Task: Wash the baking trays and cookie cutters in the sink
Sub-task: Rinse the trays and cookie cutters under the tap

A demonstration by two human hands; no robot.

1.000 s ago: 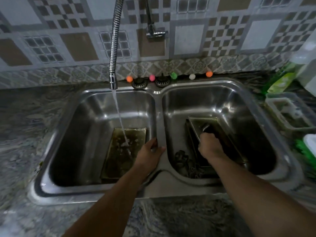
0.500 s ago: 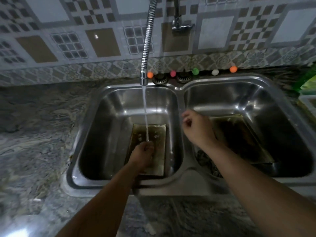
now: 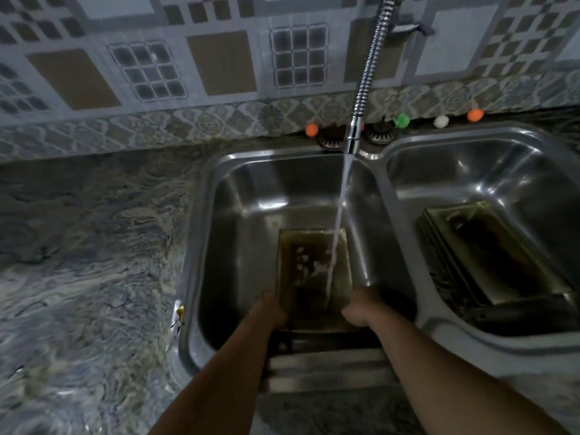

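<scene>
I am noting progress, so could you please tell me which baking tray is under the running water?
The tray in the left basin, gripped at its near corners by the left hand and right hand. The stacked trays in the right basin lie untouched, away from the stream.

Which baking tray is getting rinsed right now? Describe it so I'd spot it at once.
Find the double stainless steel sink and look in its left basin, under the running water. The grimy rectangular metal baking tray there is gripped at its near corners by the left hand and right hand. Unlike the stacked dark trays in the right basin, water hits it.
</scene>
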